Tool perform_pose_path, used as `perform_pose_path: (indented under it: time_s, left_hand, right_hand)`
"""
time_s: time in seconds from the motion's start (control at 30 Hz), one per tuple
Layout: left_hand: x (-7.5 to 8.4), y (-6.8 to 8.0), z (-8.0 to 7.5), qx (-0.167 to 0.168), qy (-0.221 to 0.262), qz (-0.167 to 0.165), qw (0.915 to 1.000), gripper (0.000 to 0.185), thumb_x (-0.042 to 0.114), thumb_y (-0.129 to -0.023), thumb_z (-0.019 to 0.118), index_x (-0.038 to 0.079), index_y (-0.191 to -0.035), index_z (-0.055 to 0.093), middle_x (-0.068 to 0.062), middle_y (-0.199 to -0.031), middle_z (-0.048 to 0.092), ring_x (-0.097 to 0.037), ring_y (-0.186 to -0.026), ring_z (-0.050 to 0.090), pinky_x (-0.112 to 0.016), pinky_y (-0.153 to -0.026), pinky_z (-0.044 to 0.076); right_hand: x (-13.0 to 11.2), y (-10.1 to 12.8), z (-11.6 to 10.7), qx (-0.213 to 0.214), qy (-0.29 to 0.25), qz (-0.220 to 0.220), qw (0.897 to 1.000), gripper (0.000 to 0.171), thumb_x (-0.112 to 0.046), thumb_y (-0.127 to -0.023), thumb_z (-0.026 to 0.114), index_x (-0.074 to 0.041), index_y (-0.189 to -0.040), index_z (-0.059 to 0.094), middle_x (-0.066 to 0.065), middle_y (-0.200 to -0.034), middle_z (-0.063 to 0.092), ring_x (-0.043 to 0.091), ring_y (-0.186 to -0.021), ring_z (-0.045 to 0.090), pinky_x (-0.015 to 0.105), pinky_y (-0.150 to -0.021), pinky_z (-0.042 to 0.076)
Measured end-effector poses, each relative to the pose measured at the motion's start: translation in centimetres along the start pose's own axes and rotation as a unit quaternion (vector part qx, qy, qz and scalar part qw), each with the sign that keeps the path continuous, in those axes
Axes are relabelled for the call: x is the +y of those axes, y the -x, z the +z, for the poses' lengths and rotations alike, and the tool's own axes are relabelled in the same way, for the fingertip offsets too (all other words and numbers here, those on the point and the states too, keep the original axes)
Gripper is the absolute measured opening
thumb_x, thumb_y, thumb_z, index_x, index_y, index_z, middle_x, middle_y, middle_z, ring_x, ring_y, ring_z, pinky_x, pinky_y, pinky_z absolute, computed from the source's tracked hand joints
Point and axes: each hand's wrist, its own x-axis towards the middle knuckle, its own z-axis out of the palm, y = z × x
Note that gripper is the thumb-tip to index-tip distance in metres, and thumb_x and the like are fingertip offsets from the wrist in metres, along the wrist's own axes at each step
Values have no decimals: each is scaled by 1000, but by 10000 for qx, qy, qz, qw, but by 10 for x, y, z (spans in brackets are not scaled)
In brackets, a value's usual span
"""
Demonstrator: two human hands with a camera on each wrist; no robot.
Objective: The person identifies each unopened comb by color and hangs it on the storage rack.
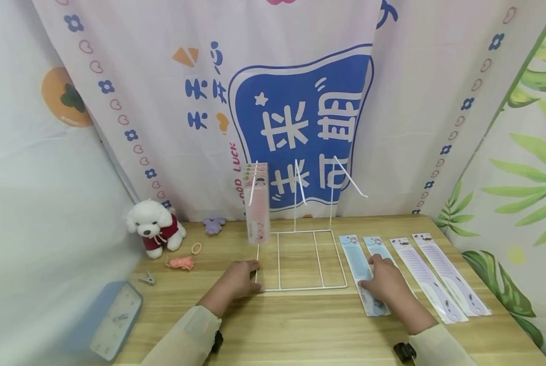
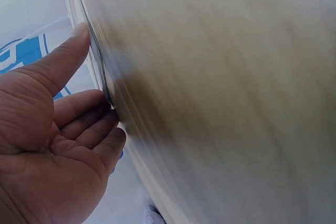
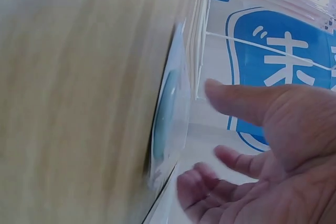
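Observation:
A white wire display rack stands on the table. Packs of pink combs hang from its left hook; the middle and right hooks carry nothing. My left hand touches the left front corner of the rack's base, thumb and fingertips against the wire. To the right of the rack lie a blue packaged comb and a second blue packaged comb. Over these two hovers my right hand, thumb and fingers spread apart and grasping nothing. In the right wrist view a gap separates it from a blue comb pack.
Two purple packaged combs lie farther right. At the left are a plush dog, a purple piece, a small ring, coral yarn, a grey clip and a blue-edged box. Printed cloth hangs behind.

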Motion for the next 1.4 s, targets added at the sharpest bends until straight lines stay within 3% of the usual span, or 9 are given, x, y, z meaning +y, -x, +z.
perform_pose_path:
  time_s: [0.2,0.4,0.8,1.0,1.13,1.3,1.4]
  left_hand:
    - [-1,0,2,-8,-24,-24,10000,75,28,-89,93,-1,-151,62,-14,-165,55,-44,-154,48,-58,-129,40]
    - [0,0,1,-5,-20,-32,10000,75,27,-89,93,-1,-151,62,-14,-164,56,-44,-153,49,-58,-128,41]
    - [-2,-1,2,13,-138,-5,9999,75,28,-89,92,-1,-151,62,-13,-164,56,-44,-153,50,-57,-128,41]
    - [-1,-1,1,60,-120,41,9999,74,28,-89,93,-2,-150,63,-14,-163,57,-44,-152,51,-57,-128,41]
    - [-1,1,0,58,-88,60,9999,74,27,-88,94,-2,-149,63,-15,-162,58,-45,-151,51,-58,-128,41]
    - [0,1,0,84,-84,66,9999,73,27,-88,93,-2,-149,64,-15,-162,58,-45,-151,51,-58,-128,41]
    - [1,1,0,81,-99,79,9999,73,26,-89,93,-2,-149,64,-15,-162,58,-45,-151,51,-58,-128,41]
  right_hand:
    - [0,-1,3,-364,419,169,9983,88,-26,-84,94,20,-142,47,32,-111,64,35,-92,62,52,-80,60]
    - [-3,-2,2,-548,559,288,9965,80,-27,-85,93,23,-129,49,28,-99,65,32,-83,62,46,-73,59]
    - [-5,-4,0,-940,438,462,9935,89,-26,-91,88,33,-136,40,22,-91,66,27,-74,65,38,-63,58]
    - [-1,-4,2,-754,577,322,9950,84,-27,-93,86,32,-133,42,24,-93,67,29,-77,64,43,-70,61]
    - [2,-1,2,-495,540,56,9973,73,-22,-96,82,31,-130,46,32,-99,68,37,-86,69,53,-78,63]
    - [7,-4,-3,-83,165,-245,9995,56,-14,-105,67,28,-136,47,40,-113,68,51,-102,71,61,-86,62]
    - [13,-8,-6,122,-263,-211,9994,47,-12,-109,57,24,-139,47,39,-116,68,45,-97,72,56,-81,63]
